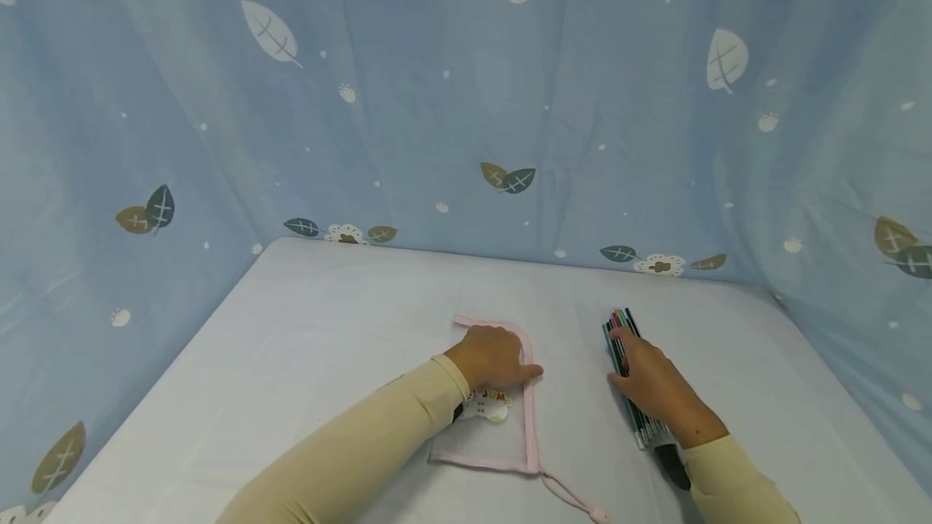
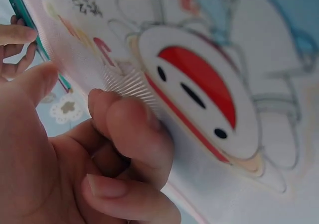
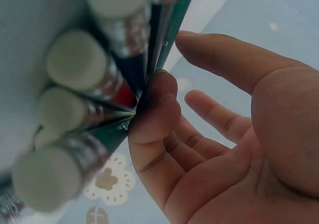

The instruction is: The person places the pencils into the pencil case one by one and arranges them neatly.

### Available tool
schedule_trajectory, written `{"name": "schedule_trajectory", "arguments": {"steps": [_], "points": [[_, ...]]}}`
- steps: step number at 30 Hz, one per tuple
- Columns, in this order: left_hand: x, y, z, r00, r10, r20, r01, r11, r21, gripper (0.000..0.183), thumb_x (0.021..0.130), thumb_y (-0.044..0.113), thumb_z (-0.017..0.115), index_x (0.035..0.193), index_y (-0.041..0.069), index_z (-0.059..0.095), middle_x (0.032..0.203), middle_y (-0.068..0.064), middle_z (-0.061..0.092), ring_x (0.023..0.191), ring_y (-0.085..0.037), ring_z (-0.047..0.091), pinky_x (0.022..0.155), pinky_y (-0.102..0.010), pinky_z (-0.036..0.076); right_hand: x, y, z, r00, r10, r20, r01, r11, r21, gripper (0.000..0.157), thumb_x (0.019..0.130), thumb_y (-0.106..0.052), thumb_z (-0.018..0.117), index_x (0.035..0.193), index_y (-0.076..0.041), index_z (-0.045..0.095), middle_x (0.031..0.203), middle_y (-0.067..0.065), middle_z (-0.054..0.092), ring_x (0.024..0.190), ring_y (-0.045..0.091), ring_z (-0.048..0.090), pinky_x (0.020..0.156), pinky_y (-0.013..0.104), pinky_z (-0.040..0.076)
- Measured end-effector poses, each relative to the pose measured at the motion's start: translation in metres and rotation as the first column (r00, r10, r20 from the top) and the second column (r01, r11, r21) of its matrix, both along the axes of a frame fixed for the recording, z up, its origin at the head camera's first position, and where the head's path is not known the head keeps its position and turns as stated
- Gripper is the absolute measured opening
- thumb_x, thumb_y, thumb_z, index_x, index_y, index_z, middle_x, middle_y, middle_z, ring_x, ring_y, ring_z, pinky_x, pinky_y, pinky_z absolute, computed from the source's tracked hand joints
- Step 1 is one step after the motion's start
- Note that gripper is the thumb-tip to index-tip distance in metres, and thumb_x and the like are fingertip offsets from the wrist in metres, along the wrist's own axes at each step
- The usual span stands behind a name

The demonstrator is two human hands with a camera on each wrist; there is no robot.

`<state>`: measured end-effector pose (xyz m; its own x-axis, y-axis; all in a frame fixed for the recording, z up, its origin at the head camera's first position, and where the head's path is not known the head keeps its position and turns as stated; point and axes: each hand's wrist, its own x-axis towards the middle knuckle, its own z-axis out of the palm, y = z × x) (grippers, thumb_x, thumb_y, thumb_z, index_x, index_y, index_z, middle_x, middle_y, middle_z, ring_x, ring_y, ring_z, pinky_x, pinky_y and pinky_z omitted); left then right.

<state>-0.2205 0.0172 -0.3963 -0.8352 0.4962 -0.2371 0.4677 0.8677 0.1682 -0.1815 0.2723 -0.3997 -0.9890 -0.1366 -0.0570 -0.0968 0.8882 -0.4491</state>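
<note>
A see-through pouch with pink edging and a pink wrist strap lies flat on the white surface. My left hand rests over it, thumb stretched out past its right edging. In the left wrist view, loosely bent fingers touch the pouch beside a printed cartoon face. To the right, my right hand holds a bundle of pencils from above. White erasers in silver ferrules show close up in the right wrist view, thumb and forefinger at the pencil shafts.
The white tabletop spreads around both hands. A blue curtain printed with leaves and flowers closes off the back and both sides. A dark object sits by the right wrist, at the pencils' near end.
</note>
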Motion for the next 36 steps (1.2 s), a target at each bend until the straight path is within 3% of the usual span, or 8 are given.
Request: {"name": "schedule_trajectory", "arguments": {"steps": [2, 5, 9, 16, 20, 26, 31, 36], "points": [[0.001, 0.001, 0.000, 1.000, 0.000, -0.005, 0.000, 1.000, -0.006, 0.066, 0.095, 0.065, 0.050, 0.051, 0.019, 0.035, 0.050, 0.007, 0.031, 0.050, -0.009, 0.036, 0.050, -0.023, 0.035, 0.001, 0.000, 0.000, 1.000, 0.000, -0.001, 0.000, 1.000, -0.004, 0.067, 0.085, -0.004, 0.076, 0.142, 0.003, 0.041, 0.087, 0.011, 0.057, 0.066, 0.019, 0.050, 0.053, 0.029, 0.045], [0.002, 0.001, 0.001, 1.000, -0.008, -0.008, 0.008, 1.000, -0.008, 0.064, 0.096, 0.063, 0.050, 0.052, 0.019, 0.036, 0.049, 0.007, 0.032, 0.049, -0.009, 0.035, 0.049, -0.024, 0.035, 0.003, 0.000, -0.001, 1.000, 0.023, -0.015, -0.023, 1.000, 0.011, 0.069, 0.085, -0.003, 0.076, 0.143, 0.005, 0.041, 0.103, 0.022, 0.063, 0.076, 0.024, 0.057, 0.059, 0.036, 0.052], [0.001, -0.002, 0.000, 1.000, -0.007, 0.025, 0.006, 1.000, 0.023, 0.059, 0.097, 0.060, 0.049, 0.054, 0.021, 0.038, 0.049, 0.007, 0.034, 0.047, -0.009, 0.035, 0.046, -0.024, 0.033, 0.005, 0.000, -0.002, 0.998, 0.053, -0.044, -0.051, 0.998, 0.039, 0.069, 0.084, -0.001, 0.076, 0.143, 0.007, 0.042, 0.134, 0.035, 0.054, 0.104, 0.041, 0.063, 0.077, 0.051, 0.059], [0.000, -0.016, 0.000, 0.985, -0.027, 0.173, -0.002, 0.986, 0.168, 0.044, 0.100, 0.050, 0.046, 0.068, 0.020, 0.050, 0.060, 0.005, 0.044, 0.052, -0.010, 0.043, 0.050, -0.025, 0.038, 0.006, 0.001, -0.005, 0.996, 0.066, -0.064, -0.063, 0.997, 0.045, 0.068, 0.084, 0.001, 0.075, 0.143, 0.008, 0.042, 0.137, 0.036, 0.051, 0.117, 0.049, 0.057, 0.085, 0.056, 0.057], [0.000, -0.026, -0.001, 0.961, -0.024, 0.275, -0.050, 0.965, 0.257, 0.042, 0.102, 0.046, 0.046, 0.070, 0.019, 0.052, 0.062, 0.006, 0.047, 0.052, -0.009, 0.044, 0.050, -0.024, 0.040, 0.008, 0.001, -0.005, 0.997, 0.067, -0.047, -0.065, 0.997, 0.035, 0.069, 0.084, 0.002, 0.073, 0.145, 0.008, 0.040, 0.123, 0.031, 0.060, 0.094, 0.038, 0.063, 0.073, 0.046, 0.057], [0.000, -0.039, -0.001, 0.918, -0.061, 0.391, -0.102, 0.918, 0.383, 0.032, 0.102, 0.038, 0.050, 0.079, 0.016, 0.058, 0.069, 0.005, 0.054, 0.058, -0.008, 0.048, 0.052, -0.023, 0.043, 0.011, 0.002, 0.000, 0.997, 0.066, -0.047, -0.063, 0.996, 0.061, 0.068, 0.085, 0.001, 0.074, 0.144, 0.007, 0.041, 0.128, 0.034, 0.058, 0.103, 0.038, 0.062, 0.077, 0.050, 0.058], [0.002, -0.050, -0.003, 0.896, -0.090, 0.435, -0.137, 0.876, 0.463, 0.028, 0.101, 0.032, 0.054, 0.086, 0.013, 0.067, 0.079, 0.003, 0.065, 0.069, -0.009, 0.056, 0.059, -0.022, 0.048, 0.010, 0.003, 0.001, 0.998, 0.066, -0.017, -0.065, 0.997, 0.036, 0.068, 0.086, 0.001, 0.072, 0.146, 0.005, 0.040, 0.090, 0.015, 0.061, 0.069, 0.018, 0.050, 0.059, 0.033, 0.048], [0.006, -0.063, -0.005, 0.888, -0.137, 0.438, -0.131, 0.840, 0.527, 0.026, 0.103, 0.029, 0.055, 0.092, 0.012, 0.071, 0.085, 0.000, 0.068, 0.075, -0.010, 0.058, 0.064, -0.022, 0.050, 0.006, 0.002, -0.002, 0.995, 0.095, -0.002, -0.095, 0.995, 0.023, 0.069, 0.088, -0.001, 0.070, 0.148, 0.002, 0.038, 0.066, 0.003, 0.055, 0.056, 0.012, 0.043, 0.048, 0.025, 0.039]]}}
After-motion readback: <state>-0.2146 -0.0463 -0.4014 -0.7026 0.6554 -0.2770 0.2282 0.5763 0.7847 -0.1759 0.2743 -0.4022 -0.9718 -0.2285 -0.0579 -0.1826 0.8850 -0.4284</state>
